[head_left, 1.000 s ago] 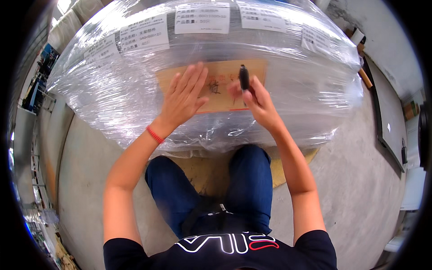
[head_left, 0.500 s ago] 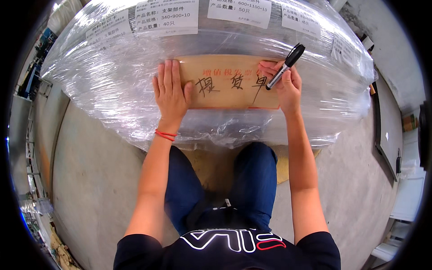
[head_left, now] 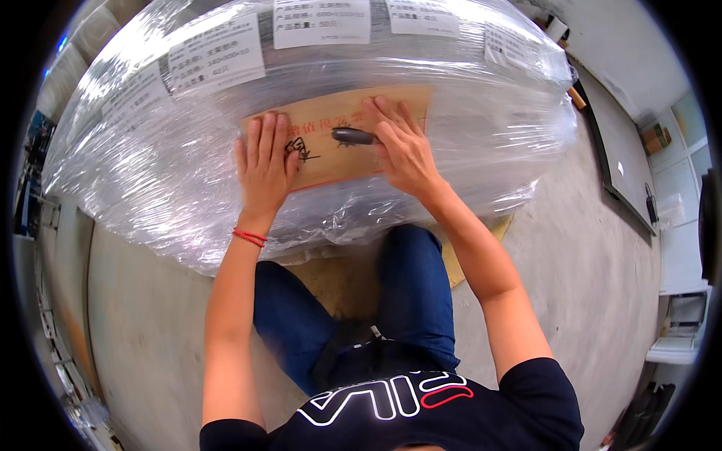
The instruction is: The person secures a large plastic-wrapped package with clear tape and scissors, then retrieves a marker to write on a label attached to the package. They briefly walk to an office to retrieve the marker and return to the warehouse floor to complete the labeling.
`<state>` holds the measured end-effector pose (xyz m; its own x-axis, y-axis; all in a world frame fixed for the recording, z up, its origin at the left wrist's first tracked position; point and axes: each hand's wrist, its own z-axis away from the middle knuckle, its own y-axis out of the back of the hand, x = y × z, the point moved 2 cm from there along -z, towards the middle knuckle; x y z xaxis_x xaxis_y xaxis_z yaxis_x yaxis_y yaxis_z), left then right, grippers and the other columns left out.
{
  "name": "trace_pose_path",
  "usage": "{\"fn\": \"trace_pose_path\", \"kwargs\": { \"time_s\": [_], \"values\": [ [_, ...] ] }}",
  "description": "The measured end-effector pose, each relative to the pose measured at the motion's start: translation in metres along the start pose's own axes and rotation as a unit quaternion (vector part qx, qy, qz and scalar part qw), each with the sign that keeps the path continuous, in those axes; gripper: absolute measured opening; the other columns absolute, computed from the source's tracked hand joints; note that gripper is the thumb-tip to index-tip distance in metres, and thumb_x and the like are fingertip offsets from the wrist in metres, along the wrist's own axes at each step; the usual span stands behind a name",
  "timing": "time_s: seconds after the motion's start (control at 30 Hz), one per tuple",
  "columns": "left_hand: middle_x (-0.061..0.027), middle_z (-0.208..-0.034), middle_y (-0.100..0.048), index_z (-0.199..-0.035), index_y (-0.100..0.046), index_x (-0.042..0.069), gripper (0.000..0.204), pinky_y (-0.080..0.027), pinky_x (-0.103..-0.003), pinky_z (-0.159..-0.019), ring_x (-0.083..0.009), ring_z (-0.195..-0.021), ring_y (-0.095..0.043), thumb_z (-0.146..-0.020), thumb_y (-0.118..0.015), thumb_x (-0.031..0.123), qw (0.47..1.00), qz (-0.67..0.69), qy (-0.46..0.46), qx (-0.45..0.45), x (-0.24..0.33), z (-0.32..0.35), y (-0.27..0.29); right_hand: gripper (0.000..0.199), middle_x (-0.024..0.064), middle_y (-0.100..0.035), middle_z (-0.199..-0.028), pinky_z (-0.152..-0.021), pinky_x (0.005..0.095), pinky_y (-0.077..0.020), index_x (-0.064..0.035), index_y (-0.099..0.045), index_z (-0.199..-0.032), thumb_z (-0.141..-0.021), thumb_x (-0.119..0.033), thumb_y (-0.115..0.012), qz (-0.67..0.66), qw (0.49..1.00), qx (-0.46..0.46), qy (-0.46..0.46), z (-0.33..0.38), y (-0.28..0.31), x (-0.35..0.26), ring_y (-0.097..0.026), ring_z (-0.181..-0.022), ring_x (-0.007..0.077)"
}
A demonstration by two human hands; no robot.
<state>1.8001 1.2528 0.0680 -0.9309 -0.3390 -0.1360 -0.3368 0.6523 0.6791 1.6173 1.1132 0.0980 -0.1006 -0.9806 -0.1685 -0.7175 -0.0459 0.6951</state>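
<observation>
A brown paper envelope (head_left: 342, 167) with red print and black handwriting lies on a load wrapped in clear film (head_left: 481, 128). My left hand (head_left: 263, 169) rests flat on the envelope's left end, fingers stretched out. Over its right part is my right hand (head_left: 408, 154), back up, with the fingers spread on the paper. That hand holds a black marker (head_left: 352, 136) at the thumb side. The marker's thick black end points left; the rest is hidden beneath the hand. Much of the handwriting is covered by the hands and marker.
White printed labels (head_left: 322, 22) sit along the load's upper side. A dark flat panel (head_left: 620, 150) leans at the right, by white cabinets (head_left: 681, 210). Metal shelving or equipment (head_left: 45, 218) lines the left. Yellowish board (head_left: 485, 244) shows under the load.
My right hand has turned over and come down onto the envelope, swinging the marker from upright to pointing left. My left hand stays flat on the paper. The whole view has shifted and tilted.
</observation>
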Motion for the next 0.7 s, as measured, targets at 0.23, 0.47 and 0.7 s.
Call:
{"fn": "trace_pose_path", "kwargs": {
  "time_s": [0.23,0.47,0.7],
  "values": [
    [-0.0058,-0.137,-0.034,-0.133,-0.034,0.008,0.054,-0.018,-0.042,-0.106,-0.0249,-0.130,-0.026,-0.085,-0.051,0.027,0.998,0.021,-0.023,0.061,-0.001,0.006,0.003,0.015,0.0153,-0.049,-0.120,-0.099,0.0452,-0.0307,-0.0018,-0.047,-0.089,-0.076,-0.005,-0.054,0.026,0.998,0.061,0.000,0.001,0.021,-0.003,-0.041,-0.118,0.0287],
    [-0.0115,-0.138,-0.030,-0.132,-0.037,0.011,0.055,-0.019,-0.049,-0.104,-0.0296,-0.130,-0.023,-0.080,-0.054,0.014,0.991,0.084,0.000,-0.100,0.016,0.044,0.014,0.010,0.0171,-0.055,-0.083,-0.069,0.0419,-0.0433,-0.0025,-0.045,-0.083,-0.075,-0.004,-0.051,-0.141,0.972,-0.026,-0.185,0.063,0.019,-0.015,-0.054,-0.081,0.0365],
    [-0.0144,-0.139,-0.027,-0.129,-0.042,0.010,0.055,-0.022,-0.044,-0.104,-0.0322,-0.129,-0.025,-0.076,-0.054,0.001,0.960,0.213,-0.081,-0.162,0.043,0.082,0.034,0.044,0.0182,-0.057,-0.101,-0.081,0.0370,-0.0450,-0.0008,-0.044,-0.118,-0.075,-0.001,-0.055,-0.271,0.921,-0.032,-0.279,0.176,0.040,-0.055,-0.056,-0.093,0.0305]
  ]
}}
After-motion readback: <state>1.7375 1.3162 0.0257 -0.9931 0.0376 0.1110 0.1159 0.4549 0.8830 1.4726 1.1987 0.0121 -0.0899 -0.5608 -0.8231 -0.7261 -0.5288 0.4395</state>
